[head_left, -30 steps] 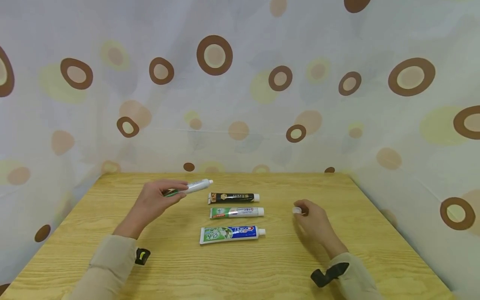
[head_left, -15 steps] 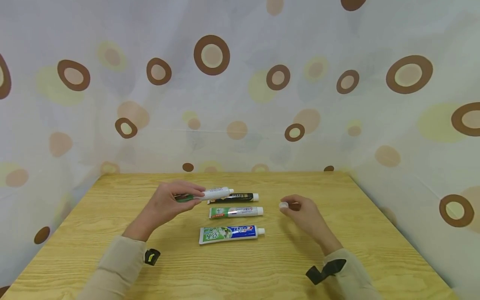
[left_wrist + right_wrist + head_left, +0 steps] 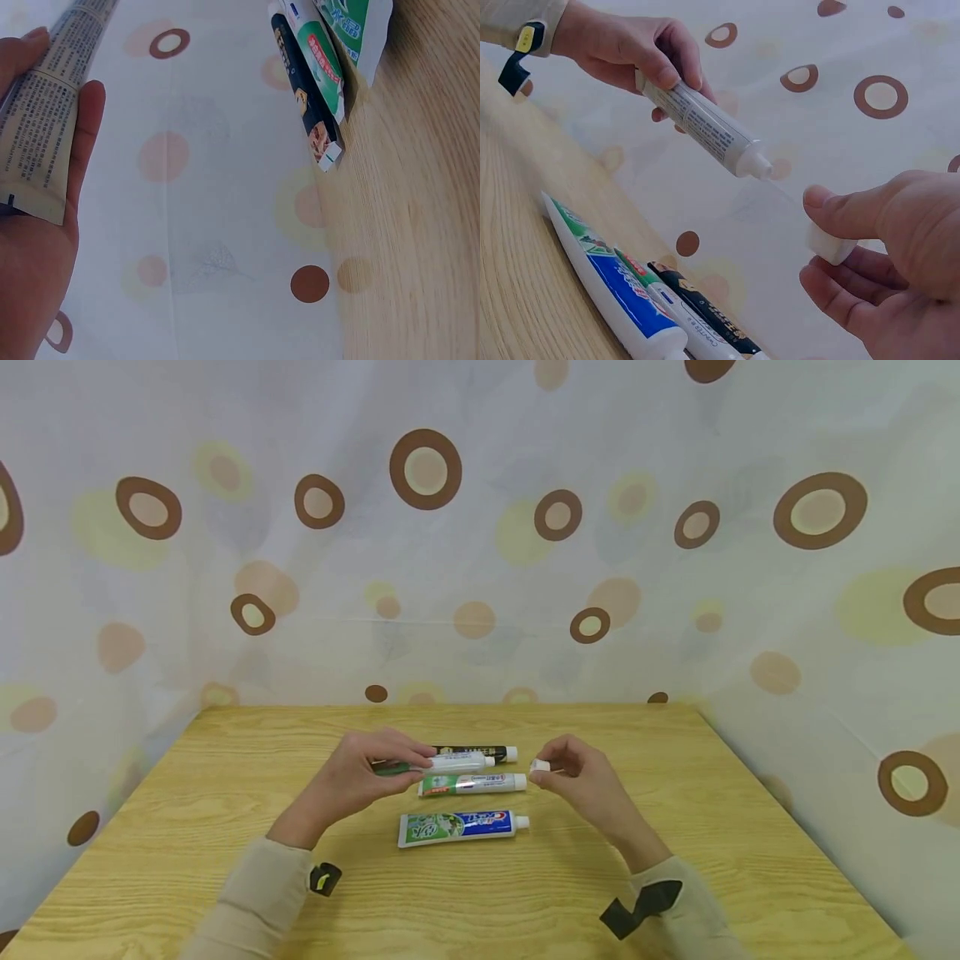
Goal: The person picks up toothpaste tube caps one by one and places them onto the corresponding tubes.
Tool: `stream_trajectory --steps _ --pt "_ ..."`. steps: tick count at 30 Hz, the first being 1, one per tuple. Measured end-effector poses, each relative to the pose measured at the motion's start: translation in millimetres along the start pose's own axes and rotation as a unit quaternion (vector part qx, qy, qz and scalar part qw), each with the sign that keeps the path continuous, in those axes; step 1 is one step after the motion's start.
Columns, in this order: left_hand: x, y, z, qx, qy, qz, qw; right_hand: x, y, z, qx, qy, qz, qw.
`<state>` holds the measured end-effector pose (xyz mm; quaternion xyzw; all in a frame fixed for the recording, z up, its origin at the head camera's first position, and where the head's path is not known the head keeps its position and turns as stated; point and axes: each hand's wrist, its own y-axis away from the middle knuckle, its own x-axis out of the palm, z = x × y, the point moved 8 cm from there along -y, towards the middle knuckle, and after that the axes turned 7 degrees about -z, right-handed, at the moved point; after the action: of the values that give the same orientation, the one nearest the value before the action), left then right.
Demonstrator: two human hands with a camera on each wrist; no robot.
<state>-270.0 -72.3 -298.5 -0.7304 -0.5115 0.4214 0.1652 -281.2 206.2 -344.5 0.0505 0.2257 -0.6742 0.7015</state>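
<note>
My left hand (image 3: 367, 777) grips a white toothpaste tube (image 3: 461, 763) by its tail end, held above the table. The tube's bare nozzle (image 3: 758, 166) points toward my right hand (image 3: 581, 781). Between thumb and fingers, my right hand pinches a small white cap (image 3: 829, 244), apart from the nozzle by a short gap. In the left wrist view, the back of the held tube (image 3: 45, 112) shows printed text. Below lie a black toothpaste tube (image 3: 487, 753), partly hidden, and a green-and-white toothpaste tube (image 3: 480, 784). Nearer to me is a blue-and-green toothpaste tube (image 3: 457, 827) without its cap.
The tubes lie on a light wooden table (image 3: 480, 902), roughly side by side. A pale curtain (image 3: 480, 552) with brown ring patterns encloses the back and both sides. Black straps (image 3: 641, 908) hang at both wrists.
My left hand has carried the white tube right and slightly down, now overlapping the black tube. My right hand has moved left with the cap, so the two hands are closer together.
</note>
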Motion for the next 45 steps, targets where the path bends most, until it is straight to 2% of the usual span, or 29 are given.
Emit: stream_trajectory --steps 4,10,16,20,24,31,35,38,45 --pt "6.5 -1.0 -0.9 0.008 0.001 0.000 1.0000 1.8 2.0 5.3 -0.010 -0.021 -0.005 0.9997" --pt "14.9 -2.6 -1.9 0.009 0.006 0.003 0.9999 7.3 5.4 10.0 -0.009 -0.060 0.017 0.9980" --pt "20.5 -1.5 0.6 -0.008 0.017 0.001 0.9998 14.7 8.1 19.3 -0.026 -0.066 0.034 0.9969" --pt "20.2 1.8 -0.1 0.000 0.025 -0.003 0.9997 21.4 7.0 20.6 -0.038 -0.067 0.041 0.9962" --pt "19.8 3.1 0.9 0.006 0.023 -0.001 0.9997 24.0 7.6 19.7 -0.033 -0.062 0.044 0.9965" --pt "22.2 0.0 4.0 -0.004 0.022 0.010 0.9997 27.3 8.1 18.1 -0.001 -0.097 0.063 0.9932" --pt "25.5 -1.5 2.2 0.001 0.026 0.015 0.9995 26.5 7.5 17.3 -0.002 -0.081 0.060 0.9948" --pt "26.9 -1.2 1.4 0.002 0.031 0.015 0.9994 26.6 8.0 19.7 -0.019 -0.066 0.063 0.9956" --pt "24.7 1.4 4.9 -0.023 0.040 0.007 0.9989 27.5 11.0 25.5 -0.031 -0.074 0.081 0.9935"
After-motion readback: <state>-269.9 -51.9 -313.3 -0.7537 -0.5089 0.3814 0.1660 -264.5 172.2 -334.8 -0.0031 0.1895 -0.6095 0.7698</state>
